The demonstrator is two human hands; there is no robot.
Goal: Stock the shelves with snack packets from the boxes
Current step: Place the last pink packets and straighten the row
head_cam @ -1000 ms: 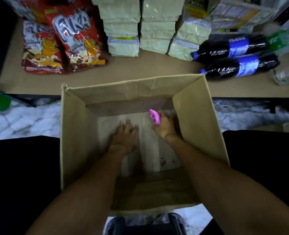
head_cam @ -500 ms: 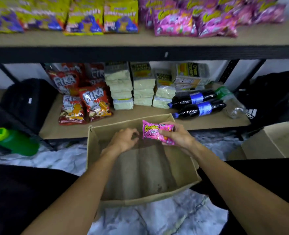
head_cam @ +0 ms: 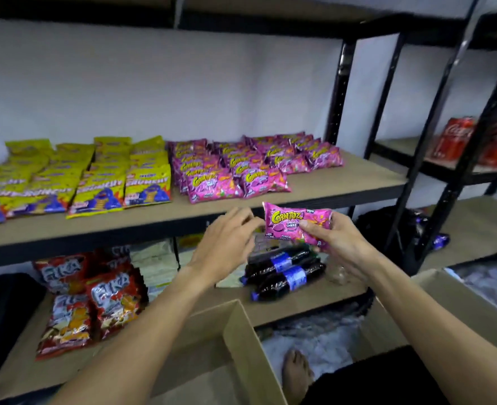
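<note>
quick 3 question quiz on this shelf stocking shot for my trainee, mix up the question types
1. True or false: the right hand grips a pink Cornitoz packet.
2. What lies on the same shelf, just left of the stocked pink Cornitoz packets?
A) red cans
B) yellow Crunchy packets
C) red Fika packets
3. Which hand holds nothing?

Key: 1 true. 2 B. 3 the left hand, fingers relaxed beside the held packet.
</note>
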